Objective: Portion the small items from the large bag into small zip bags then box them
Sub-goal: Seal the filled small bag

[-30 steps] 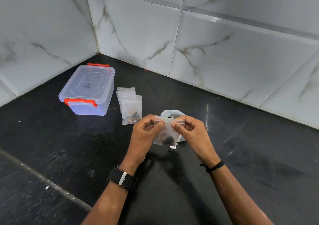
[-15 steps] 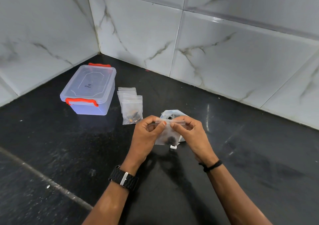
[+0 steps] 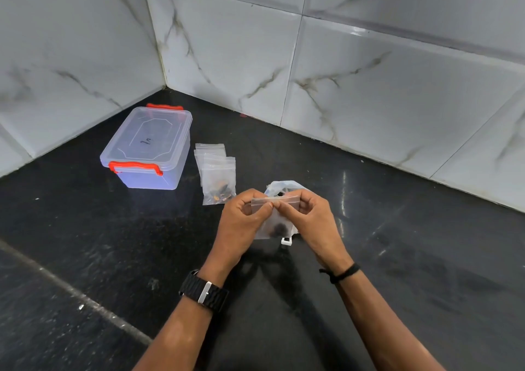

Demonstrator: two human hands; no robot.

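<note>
A small clear zip bag [image 3: 275,223] with dark items at its bottom hangs above the black counter. My left hand [image 3: 244,220] and my right hand [image 3: 311,218] both pinch its top seal strip, fingertips meeting at the middle. Behind my hands lies the large clear bag [image 3: 284,186], mostly hidden. A small white clip [image 3: 286,241] lies just below the held bag. To the left, a filled small zip bag [image 3: 219,183] lies on top of other small zip bags [image 3: 209,149]. The clear plastic box [image 3: 150,146] with orange latches stands shut at the far left.
The black stone counter [image 3: 397,257] meets white marble-tiled walls [image 3: 369,86] in a corner behind the box. A pale seam [image 3: 71,291] crosses the counter at the lower left.
My fingertips have slid inward along the bag's seal strip and now meet at its middle. The bag has risen slightly.
</note>
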